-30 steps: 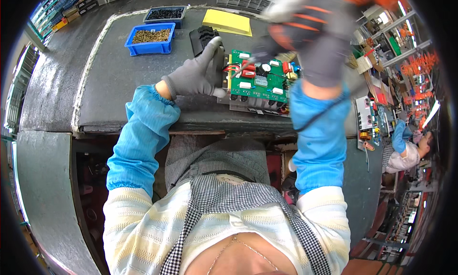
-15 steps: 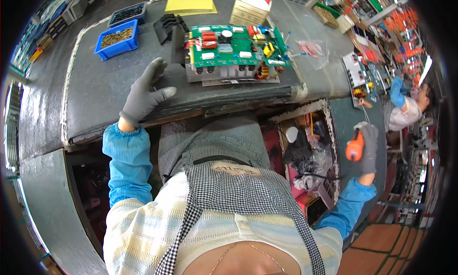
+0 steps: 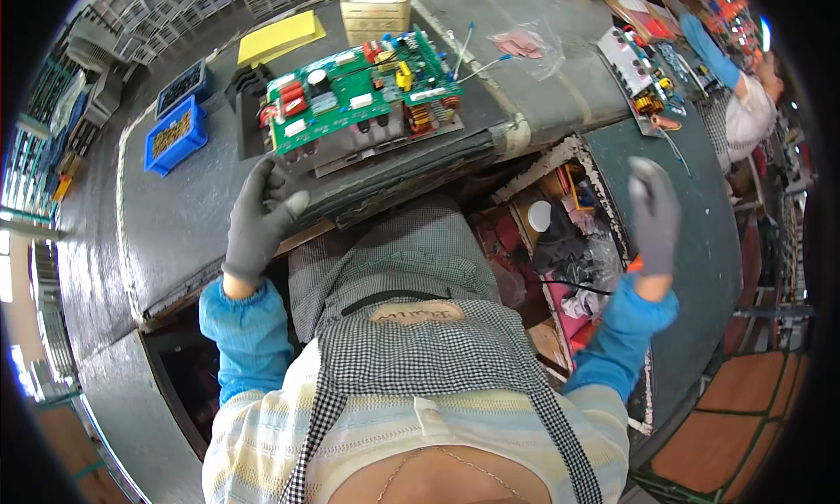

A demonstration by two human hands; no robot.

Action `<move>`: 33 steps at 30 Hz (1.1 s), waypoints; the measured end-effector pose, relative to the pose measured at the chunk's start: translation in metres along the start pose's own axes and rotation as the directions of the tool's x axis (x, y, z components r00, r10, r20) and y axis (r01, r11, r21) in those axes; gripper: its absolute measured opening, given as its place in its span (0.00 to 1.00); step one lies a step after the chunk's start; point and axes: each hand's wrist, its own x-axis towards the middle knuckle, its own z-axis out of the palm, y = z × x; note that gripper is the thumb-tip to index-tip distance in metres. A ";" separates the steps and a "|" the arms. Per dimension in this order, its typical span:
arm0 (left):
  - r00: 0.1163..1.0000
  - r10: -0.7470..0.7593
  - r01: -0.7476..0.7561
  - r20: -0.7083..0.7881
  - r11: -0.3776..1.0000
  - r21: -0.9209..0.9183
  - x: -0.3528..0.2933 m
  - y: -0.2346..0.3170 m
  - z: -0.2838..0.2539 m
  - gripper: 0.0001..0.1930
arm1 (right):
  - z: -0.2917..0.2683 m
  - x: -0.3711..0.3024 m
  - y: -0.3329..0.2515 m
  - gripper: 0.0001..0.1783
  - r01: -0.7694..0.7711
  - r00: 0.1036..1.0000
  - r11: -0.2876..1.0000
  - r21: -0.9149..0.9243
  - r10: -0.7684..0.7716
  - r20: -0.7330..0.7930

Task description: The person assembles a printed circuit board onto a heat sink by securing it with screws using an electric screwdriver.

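My left hand [image 3: 258, 224], in a grey glove, is open with thumb and fingers apart. It hovers by the near left corner of a green circuit board [image 3: 337, 110] mounted on a metal base. Red, yellow and white components stand on that board, and copper coils sit at its right. Over the bench on the right, my right hand [image 3: 654, 211] is also gloved in grey, fingers stretched out and nothing visible in them. A bit of an orange object [image 3: 636, 263] shows beside that wrist; the rest is hidden.
A blue bin [image 3: 177, 138] of small brass-coloured parts and a dark bin lie left. Behind the board are yellow sheets [image 3: 278, 38] and a cream box [image 3: 376, 18]. An open drawer [image 3: 573, 241] holds clutter. Another person [image 3: 744, 110] works beside a second board assembly [image 3: 634, 71].
My right hand no longer grips the orange-handled tool, which is now mostly hidden by the wrist. The view has turned, shifting the bench and board. My left hand remains near the board's corner.
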 end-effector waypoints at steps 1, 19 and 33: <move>1.000 0.008 -0.008 0.001 1.000 -0.001 -0.001 0.004 0.006 0.37 | 0.028 0.015 -0.017 0.13 -0.065 0.998 0.971 0.232 0.059 0.033; 0.996 0.027 -0.044 -0.089 0.981 -0.189 0.015 0.015 0.019 0.33 | 0.222 0.119 -0.062 0.19 -0.638 0.704 0.502 0.584 0.074 0.706; 0.974 -0.223 0.226 -0.042 0.972 0.068 0.183 -0.009 -0.047 0.43 | 0.169 -0.030 -0.148 0.24 -0.806 0.515 0.058 0.589 -0.419 0.747</move>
